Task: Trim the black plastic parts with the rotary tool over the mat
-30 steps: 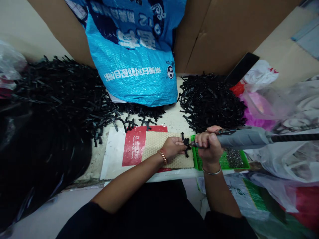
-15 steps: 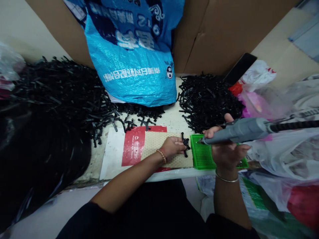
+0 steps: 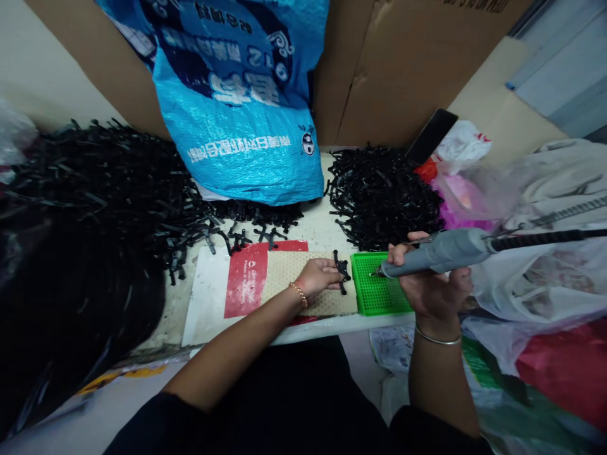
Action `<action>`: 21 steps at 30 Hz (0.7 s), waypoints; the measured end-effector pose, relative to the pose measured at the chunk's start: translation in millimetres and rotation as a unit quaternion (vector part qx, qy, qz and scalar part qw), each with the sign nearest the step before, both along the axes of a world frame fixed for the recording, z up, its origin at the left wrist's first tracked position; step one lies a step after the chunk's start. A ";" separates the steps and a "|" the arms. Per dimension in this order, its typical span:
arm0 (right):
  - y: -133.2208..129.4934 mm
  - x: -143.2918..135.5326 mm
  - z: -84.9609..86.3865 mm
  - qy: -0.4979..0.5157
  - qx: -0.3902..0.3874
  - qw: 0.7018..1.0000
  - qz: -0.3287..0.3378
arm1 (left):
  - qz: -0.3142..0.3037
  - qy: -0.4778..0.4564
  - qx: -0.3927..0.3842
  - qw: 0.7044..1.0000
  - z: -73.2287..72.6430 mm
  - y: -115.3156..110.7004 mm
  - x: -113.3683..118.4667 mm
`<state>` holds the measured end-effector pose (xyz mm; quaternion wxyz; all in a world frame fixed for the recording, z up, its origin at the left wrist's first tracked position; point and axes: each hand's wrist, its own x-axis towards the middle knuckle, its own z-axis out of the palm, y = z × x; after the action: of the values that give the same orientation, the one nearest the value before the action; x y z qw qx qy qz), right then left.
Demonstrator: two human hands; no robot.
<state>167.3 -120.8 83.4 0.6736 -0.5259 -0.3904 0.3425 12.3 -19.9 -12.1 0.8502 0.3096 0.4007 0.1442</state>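
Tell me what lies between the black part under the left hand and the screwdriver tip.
In the head view, only the left edge of the green tray lies between the black part and the screwdriver tip, which hovers over the tray.

Black clip — flat on mat.

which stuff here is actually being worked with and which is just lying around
In use: left hand on black part; right hand holding grey driver, tip over green tray.
Lying about: blue bag, black part piles, plastic bags.

1 head-worn view, forward and steeply down, close above the cluttered table edge.
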 end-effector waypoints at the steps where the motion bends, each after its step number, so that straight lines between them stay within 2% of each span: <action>1: -0.9 0.7 0.5 0.014 -0.008 1.000 0.007 | 0.003 -0.001 0.002 1.000 0.1 -0.3 -0.1; 6: -3.4 6.7 -2.2 0.066 0.005 0.997 0.027 | 0.007 0.007 0.016 1.000 0.4 -1.2 0.0; 10: -3.7 10.2 -12.8 0.035 0.013 0.999 0.005 | 0.003 0.015 0.019 1.000 1.3 -1.3 0.5; 12: -2.3 10.2 -21.0 -0.010 0.011 0.999 -0.036 | 0.002 0.011 0.020 1.000 1.2 -1.4 0.5; 15: 3.1 10.4 -32.3 -0.087 0.007 0.985 -0.147 | 0.004 0.006 0.020 1.000 0.2 -1.6 0.4; 17: 8.0 12.3 -36.1 -0.094 0.024 0.975 -0.200 | 0.003 0.005 0.020 1.000 -0.6 -1.8 0.1; 21: 16.3 18.7 -36.5 -0.039 0.065 0.975 -0.207 | 0.000 0.001 0.024 1.000 -2.5 -1.9 -0.7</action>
<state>186.0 -104.5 47.0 0.7473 -0.5631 -0.3202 0.1482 11.6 -21.8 -14.6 0.8421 0.3299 0.3980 0.1537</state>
